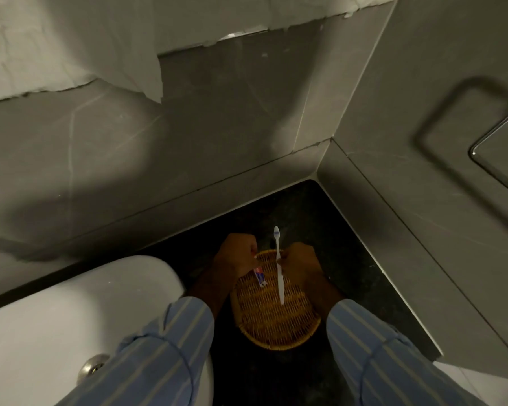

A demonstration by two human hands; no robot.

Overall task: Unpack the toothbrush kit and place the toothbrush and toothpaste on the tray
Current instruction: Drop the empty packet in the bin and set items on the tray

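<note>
Over the woven tray (276,326), the right hand (298,263) pinches the light, stiff toothbrush (279,276) mid-handle; the left hand (236,254) pinches the small soft toothpaste (260,278) tube's top.

A dark, speckled stone table (329,230) fills the corner where two grey tiled walls meet. Directly on it sits a round woven wicker tray (276,323), golden-brown, near the front edge. Just left of the tray, a white basin (71,303) with a metal drain fitting (93,365) rests against the table.
</note>
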